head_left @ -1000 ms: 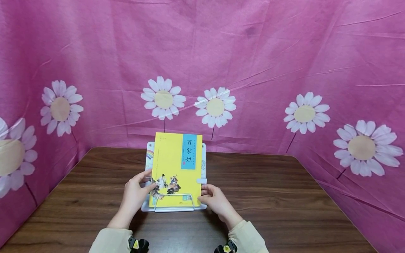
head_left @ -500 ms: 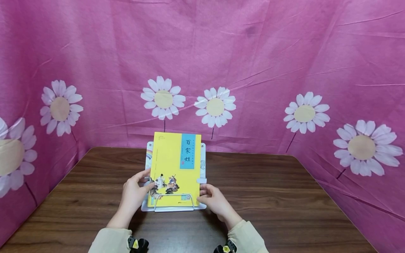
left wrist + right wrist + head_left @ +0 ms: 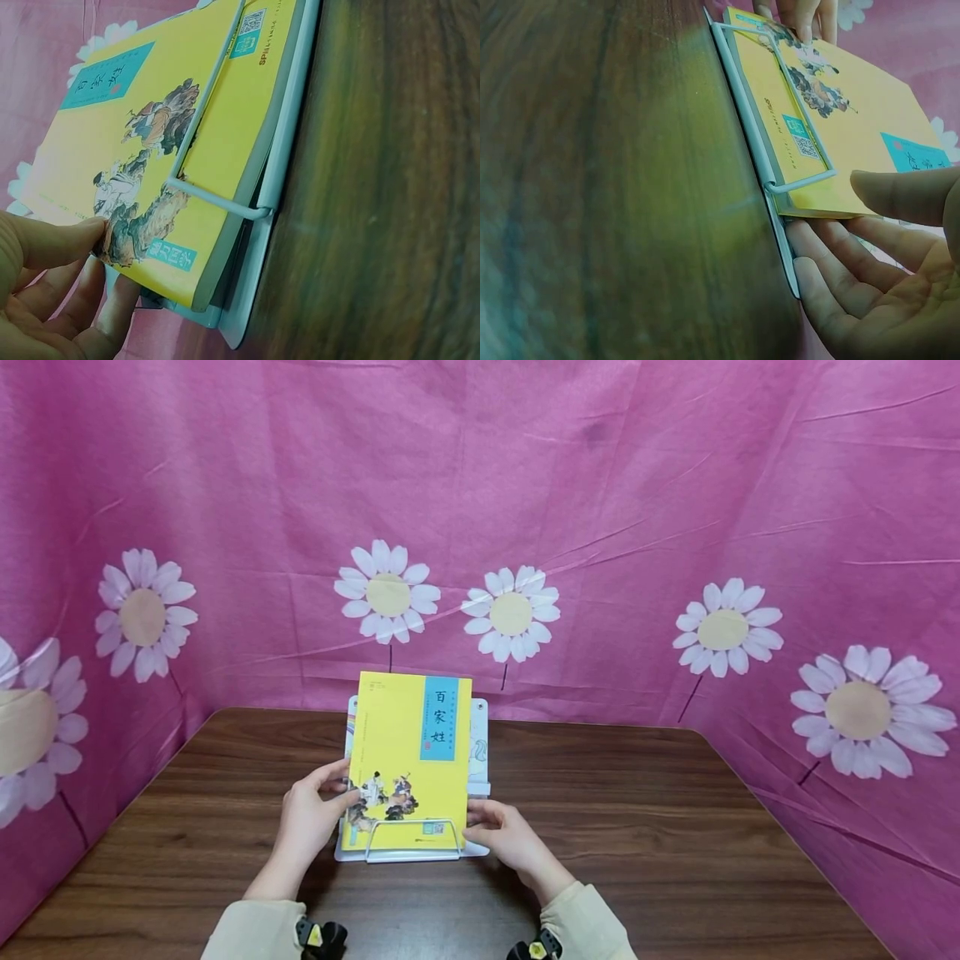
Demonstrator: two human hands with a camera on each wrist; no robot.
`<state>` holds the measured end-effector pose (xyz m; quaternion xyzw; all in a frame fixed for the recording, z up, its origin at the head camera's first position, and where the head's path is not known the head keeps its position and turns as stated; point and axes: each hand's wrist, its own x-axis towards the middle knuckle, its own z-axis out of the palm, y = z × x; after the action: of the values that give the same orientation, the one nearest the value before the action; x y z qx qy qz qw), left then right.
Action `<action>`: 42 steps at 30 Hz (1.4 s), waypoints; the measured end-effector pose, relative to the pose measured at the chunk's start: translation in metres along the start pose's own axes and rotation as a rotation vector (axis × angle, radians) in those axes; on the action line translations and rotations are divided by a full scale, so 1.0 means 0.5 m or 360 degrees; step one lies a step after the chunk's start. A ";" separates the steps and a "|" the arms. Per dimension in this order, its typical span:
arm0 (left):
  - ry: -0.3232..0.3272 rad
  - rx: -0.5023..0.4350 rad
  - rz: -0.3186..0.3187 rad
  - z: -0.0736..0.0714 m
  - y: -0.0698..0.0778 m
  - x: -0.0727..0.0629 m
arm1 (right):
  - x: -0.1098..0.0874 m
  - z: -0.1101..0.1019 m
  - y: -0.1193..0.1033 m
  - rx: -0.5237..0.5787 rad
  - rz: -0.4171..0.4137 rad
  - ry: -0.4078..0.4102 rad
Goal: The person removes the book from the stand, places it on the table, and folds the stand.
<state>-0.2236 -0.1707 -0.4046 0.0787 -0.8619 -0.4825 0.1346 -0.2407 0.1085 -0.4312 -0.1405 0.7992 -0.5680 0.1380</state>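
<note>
A yellow book with a blue title panel and a painted scene leans upright on a white book stand. The stand's wire page holder crosses the lower front cover. At the book's left edge my left hand pinches it, thumb on the cover and fingers behind. Low on the right edge, my right hand holds the book, with its thumb over the cover and fingers along the edge and behind. Most of the stand's back is hidden by the book.
The stand rests on a dark wooden table. A pink curtain printed with white daisies hangs behind and along both sides. Cream sleeves and wrist-worn cameras are at the front edge of the head view.
The book has slid slightly left on the stand, showing more of the stand's right side. Both hands have shifted a little left with it; the stand has stayed in place.
</note>
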 end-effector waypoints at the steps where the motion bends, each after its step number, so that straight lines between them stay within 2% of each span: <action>1: 0.0000 -0.0003 -0.0002 -0.001 0.000 0.000 | 0.000 0.000 0.000 -0.0012 0.0000 -0.0005; 9: -0.0004 -0.0014 -0.0014 -0.008 -0.001 0.001 | 0.003 -0.002 -0.001 -0.0025 -0.0013 -0.0087; 15: -0.0003 -0.0006 -0.0014 -0.010 -0.003 0.002 | 0.003 -0.003 -0.001 -0.0033 -0.0029 -0.0092; 25: -0.0021 -0.0001 -0.0051 -0.013 -0.007 0.004 | 0.004 -0.002 0.000 0.0021 -0.0055 -0.0177; 42: -0.0072 -0.0029 -0.0123 -0.022 -0.007 0.006 | 0.001 0.008 -0.004 0.0007 -0.0074 -0.0189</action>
<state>-0.2230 -0.1821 -0.4016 0.0997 -0.8567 -0.4967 0.0971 -0.2395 0.1043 -0.4303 -0.1922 0.7847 -0.5635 0.1723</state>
